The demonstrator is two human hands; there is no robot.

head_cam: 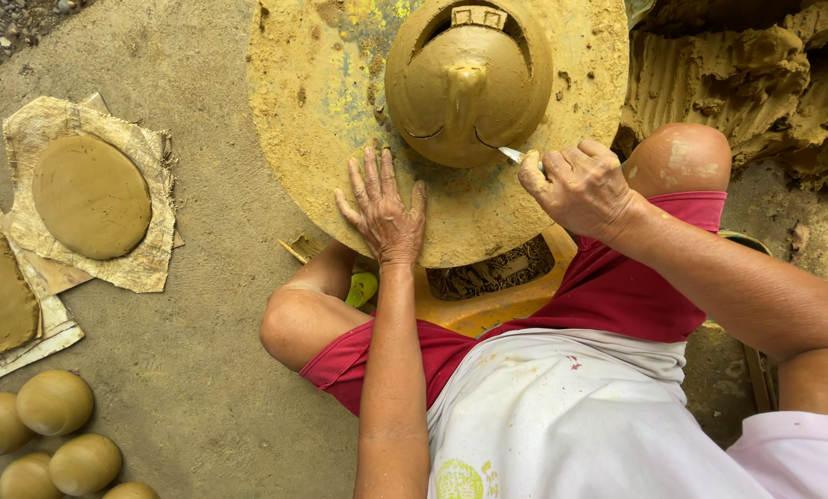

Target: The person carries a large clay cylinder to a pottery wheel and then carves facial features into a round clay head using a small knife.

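Clay dome (468, 85), ochre and wet-smooth, sitting near the middle of a mud-caked wheel (322, 102), just beyond both hands. Raised ridge down its front, curved cuts low on either side, an opening at the far rim with a small squared block in it. Left hand (383, 208) flat on the wheel just below the dome, fingers spread. Right hand (580, 185) with fingers pinched around a thin blade (512, 154), tip touching the dome's lower right edge. Blade mostly hidden inside the fist; handle impossible to make out. Far edge of wheel cut off by the frame. Flat clay discs (91, 196) on cardboard and balls (54, 402) at left, well apart, some cropped. Clay heap (756, 83) behind the right knee.
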